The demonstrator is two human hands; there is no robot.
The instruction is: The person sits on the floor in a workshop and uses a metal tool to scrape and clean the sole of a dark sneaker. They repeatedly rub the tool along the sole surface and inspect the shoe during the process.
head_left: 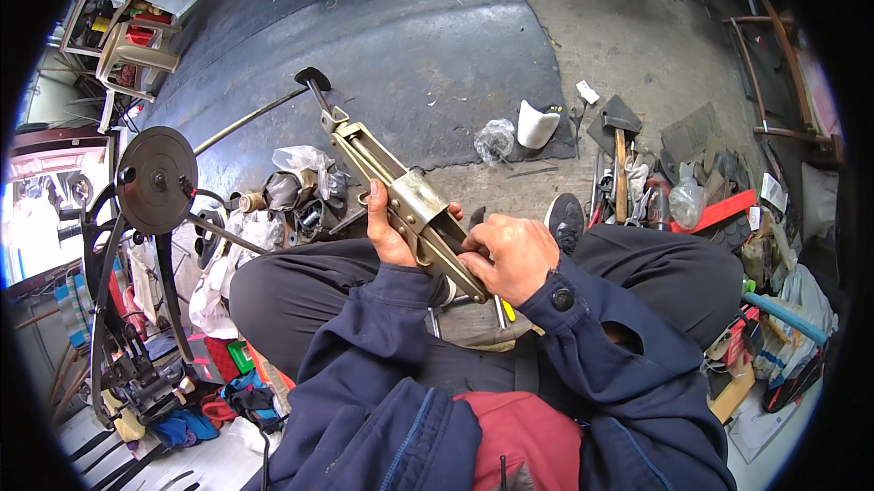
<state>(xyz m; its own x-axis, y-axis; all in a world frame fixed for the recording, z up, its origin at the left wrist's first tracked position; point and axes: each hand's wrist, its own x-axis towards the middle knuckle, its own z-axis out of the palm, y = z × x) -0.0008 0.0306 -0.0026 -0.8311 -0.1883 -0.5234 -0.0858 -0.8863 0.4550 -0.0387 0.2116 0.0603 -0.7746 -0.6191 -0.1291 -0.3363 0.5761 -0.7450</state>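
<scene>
While seated on the floor (437, 45) with knees spread, the person holds a metal tool (405, 195) over the lap, a long channel-shaped steel body running diagonally from the lower right up to the upper left. Left hand (384, 227) grips the tool at its middle from the left side, thumb up along the near face and fingers (453, 212) wrapped behind, closed on the steel. Right hand (512, 254) clasps the lower end of the tool, fingers curled tight round it, knuckles upward. A thin rod with a black knob (312, 79) projects from the tool's far end, well clear of both hands, out above the dark patch of floor. Both forearms are in dark blue sleeves (628, 354); the trousers are dark. Beyond the left knee lies a heap of plastic bags and small metal parts (296, 186). To the left stands a black machine with a round disc (157, 180) on a frame. Beyond the right knee, on the floor, lie a hammer (620, 154), a red bar (719, 212) and mixed hand tools; a white cup-shaped object (536, 122) and a crumpled clear bag (495, 139) rest near the edge of the dark patch. A black shoe (566, 218) shows just beyond the right hand. Whether the tool's lower tip touches anything beneath cannot be told.
</scene>
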